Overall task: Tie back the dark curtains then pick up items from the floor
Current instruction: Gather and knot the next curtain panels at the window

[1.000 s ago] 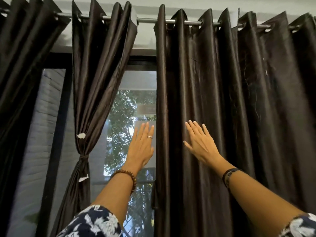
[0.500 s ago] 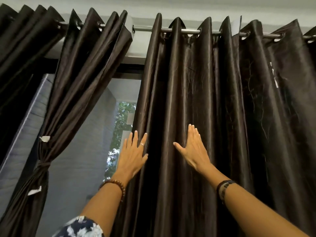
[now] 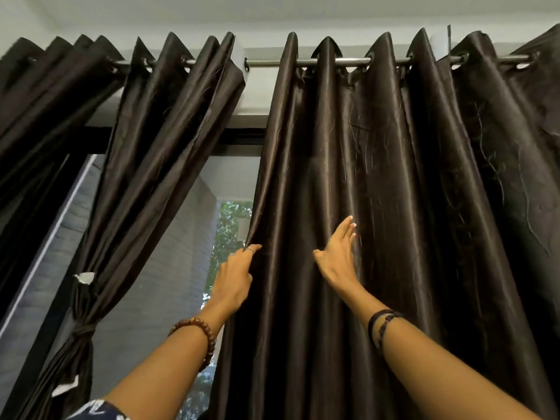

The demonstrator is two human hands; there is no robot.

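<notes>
A dark brown satin curtain (image 3: 394, 207) hangs loose from a metal rod (image 3: 266, 62) across the middle and right. My left hand (image 3: 235, 280) pinches the curtain's left edge at about mid height. My right hand (image 3: 338, 256) lies flat against a fold a little to the right, fingers straight and together, holding nothing. Left of them a second dark curtain panel (image 3: 157, 153) is gathered and knotted low down at a tie (image 3: 80, 331). No floor or floor items are in sight.
A third bunched dark panel (image 3: 36, 95) hangs at the far left. Between the panels a black-framed window (image 3: 230, 234) shows a grey wall and green foliage outside. White tags (image 3: 85, 277) stick out of the tied panel. The ceiling runs just above the rod.
My left hand went from flat and open beside the curtain to gripping its left edge. My right hand turned edge-on against the fabric. The view tilted upward and shifted right.
</notes>
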